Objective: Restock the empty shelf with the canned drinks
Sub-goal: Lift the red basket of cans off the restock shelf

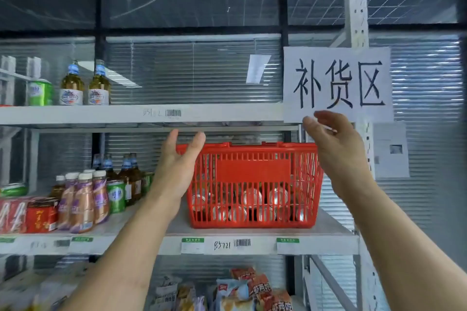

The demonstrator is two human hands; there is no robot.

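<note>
Canned drinks [252,197] lie inside a red basket [252,166], silver tops visible through the slats; count unclear; basket stands on the middle shelf [328,232], toward its right end. Left hand [177,171] raised at the basket's left end, fingers straight and spread, grip wide open, holding nothing; whether the palm touches the basket cannot be told. Right hand [333,144] raised at the basket's upper right corner, fingers loosely bent, grip open, holding nothing. Upper shelf [202,113] bare along the stretch above the basket; at its left end 2 amber bottles [86,86] and 1 green can [40,92]. White sign [337,83] with 3 black characters hangs on the right upright [356,10]. Left of the basket on the middle shelf: purple-labelled bottles [83,204], a green can [116,195], red packs [27,214]. Snack packets [252,290] on the shelf below.
</note>
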